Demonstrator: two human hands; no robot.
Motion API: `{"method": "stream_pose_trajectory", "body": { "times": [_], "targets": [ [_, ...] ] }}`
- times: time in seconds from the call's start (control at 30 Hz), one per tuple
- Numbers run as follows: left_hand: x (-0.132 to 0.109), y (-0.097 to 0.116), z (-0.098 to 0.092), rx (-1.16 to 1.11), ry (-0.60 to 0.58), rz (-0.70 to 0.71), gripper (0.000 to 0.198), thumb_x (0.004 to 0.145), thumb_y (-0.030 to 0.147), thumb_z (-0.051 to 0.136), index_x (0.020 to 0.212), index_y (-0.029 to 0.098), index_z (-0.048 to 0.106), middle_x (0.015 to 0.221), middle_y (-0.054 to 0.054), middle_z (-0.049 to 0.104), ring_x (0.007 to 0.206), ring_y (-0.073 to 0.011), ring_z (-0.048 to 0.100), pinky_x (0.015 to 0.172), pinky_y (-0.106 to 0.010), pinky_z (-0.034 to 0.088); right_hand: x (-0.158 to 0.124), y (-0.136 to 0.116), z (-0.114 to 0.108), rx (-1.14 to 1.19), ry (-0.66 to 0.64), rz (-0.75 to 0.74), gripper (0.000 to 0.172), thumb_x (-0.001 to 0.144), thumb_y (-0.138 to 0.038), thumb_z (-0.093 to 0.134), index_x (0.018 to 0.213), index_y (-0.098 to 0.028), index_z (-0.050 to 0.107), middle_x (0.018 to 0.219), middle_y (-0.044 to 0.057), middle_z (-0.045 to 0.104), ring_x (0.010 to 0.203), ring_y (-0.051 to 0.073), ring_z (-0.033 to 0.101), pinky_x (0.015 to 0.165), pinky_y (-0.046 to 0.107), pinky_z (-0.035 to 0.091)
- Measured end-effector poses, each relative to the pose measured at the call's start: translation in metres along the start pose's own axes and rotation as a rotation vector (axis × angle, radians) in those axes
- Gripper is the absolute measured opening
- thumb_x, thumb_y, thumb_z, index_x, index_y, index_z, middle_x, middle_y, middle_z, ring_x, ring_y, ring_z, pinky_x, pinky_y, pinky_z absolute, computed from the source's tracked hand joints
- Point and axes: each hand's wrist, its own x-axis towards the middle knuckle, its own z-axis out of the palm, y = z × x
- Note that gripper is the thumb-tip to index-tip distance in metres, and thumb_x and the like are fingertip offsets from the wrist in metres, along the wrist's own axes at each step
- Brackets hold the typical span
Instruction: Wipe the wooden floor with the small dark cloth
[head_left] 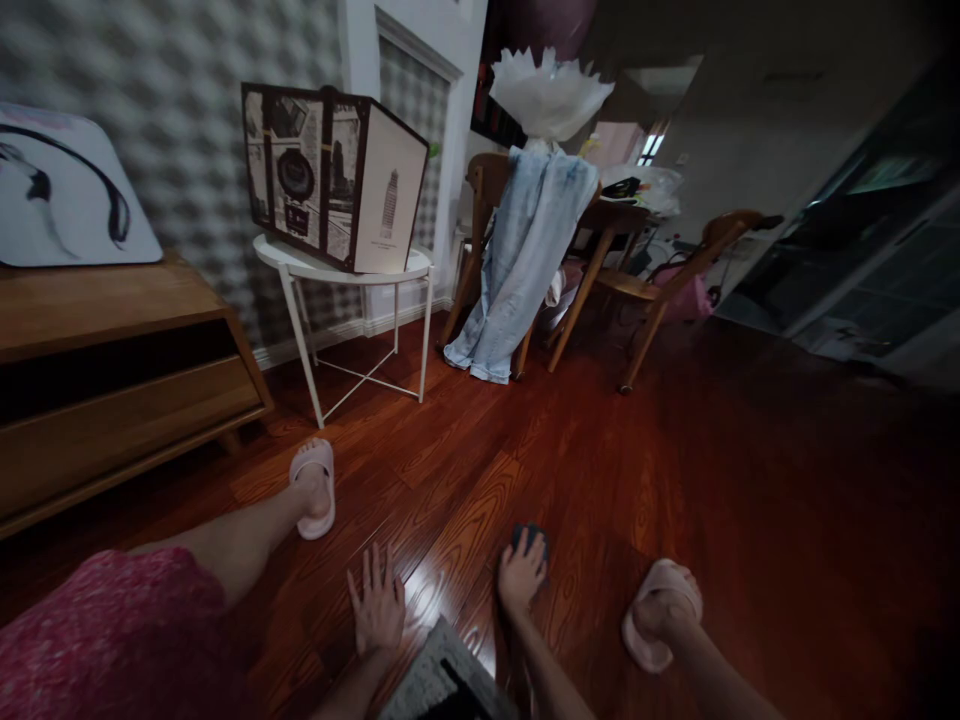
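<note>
My left hand (377, 608) is open just above or on the reddish-brown wood floor (465, 510), its fingers spread and nothing in them. To its right, my right hand (521, 575) lies over a small dark bunched cloth (534, 532), fingers bent across it and pressing it to the floor. Most of the cloth is hidden under the palm, so its full shape cannot be made out. Between my forearms shows a grey fabric with a black print (442, 675), probably my own shirt.
My feet in pink slippers (319, 515) stand wide on both sides. Ahead, a white round side table (341, 270) carries a patterned box (390, 190). A wooden cabinet (127, 400) is on the left. Jeans (517, 260) hang over a chair, near another wooden chair (637, 288).
</note>
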Motion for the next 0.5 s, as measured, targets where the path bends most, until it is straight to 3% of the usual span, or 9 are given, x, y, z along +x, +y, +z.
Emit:
{"method": "stream_pose_trajectory", "body": {
  "times": [0.13, 0.27, 0.33, 0.4, 0.47, 0.5],
  "targets": [
    [0.000, -0.001, 0.007, 0.005, 0.005, 0.015, 0.058, 0.092, 0.022, 0.030, 0.150, 0.023, 0.038, 0.162, -0.009, 0.036, 0.153, -0.0261, 0.029, 0.128, -0.058, 0.009, -0.048, -0.062, 0.021, 0.060, -0.316, -0.370, 0.061, 0.096, -0.030, 0.036, 0.156, -0.020, 0.039, 0.166, 0.013, 0.028, 0.154, 0.030, 0.021, 0.120, 0.059, 0.025],
    [0.001, -0.001, 0.012, 0.028, 0.010, 0.024, 0.058, 0.092, 0.025, 0.033, 0.149, 0.027, 0.041, 0.161, -0.005, 0.040, 0.154, -0.0262, 0.027, 0.128, -0.058, 0.009, -0.082, -0.094, 0.027, 0.155, -0.439, -0.664, 0.063, 0.094, -0.029, 0.047, 0.157, -0.030, 0.036, 0.168, 0.005, 0.024, 0.154, 0.026, 0.022, 0.123, 0.052, 0.025],
    [0.002, -0.001, 0.012, 0.038, 0.006, 0.022, 0.058, 0.092, 0.026, 0.032, 0.149, 0.028, 0.041, 0.161, -0.005, 0.040, 0.153, -0.0266, 0.028, 0.128, -0.059, 0.009, -0.074, -0.092, 0.022, 0.202, -0.509, -0.827, 0.064, 0.093, -0.027, 0.049, 0.156, -0.033, 0.037, 0.167, 0.003, 0.026, 0.153, 0.024, 0.025, 0.123, 0.049, 0.027],
    [0.002, -0.001, 0.013, 0.024, -0.001, 0.020, 0.058, 0.092, 0.025, 0.031, 0.150, 0.026, 0.040, 0.162, -0.006, 0.039, 0.153, -0.0270, 0.029, 0.128, -0.059, 0.010, -0.047, -0.074, 0.015, 0.216, -0.553, -0.936, 0.062, 0.091, -0.025, 0.049, 0.153, -0.033, 0.043, 0.165, 0.004, 0.033, 0.151, 0.023, 0.030, 0.121, 0.047, 0.031],
    [0.002, -0.002, 0.014, -0.004, -0.009, 0.023, 0.059, 0.092, 0.025, 0.032, 0.150, 0.023, 0.039, 0.163, -0.007, 0.036, 0.153, -0.0271, 0.027, 0.128, -0.059, 0.010, -0.009, -0.040, 0.007, 0.200, -0.500, -0.901, 0.057, 0.092, -0.025, 0.045, 0.148, -0.031, 0.050, 0.161, 0.005, 0.041, 0.148, 0.022, 0.037, 0.119, 0.046, 0.034],
    [0.001, -0.002, 0.015, -0.022, -0.015, 0.027, 0.059, 0.092, 0.025, 0.033, 0.151, 0.023, 0.038, 0.164, -0.008, 0.035, 0.154, -0.0274, 0.025, 0.128, -0.059, 0.010, 0.010, -0.018, 0.002, 0.185, -0.426, -0.811, 0.055, 0.093, -0.025, 0.041, 0.146, -0.030, 0.053, 0.159, 0.006, 0.044, 0.146, 0.022, 0.040, 0.118, 0.046, 0.035]
  ]
}}
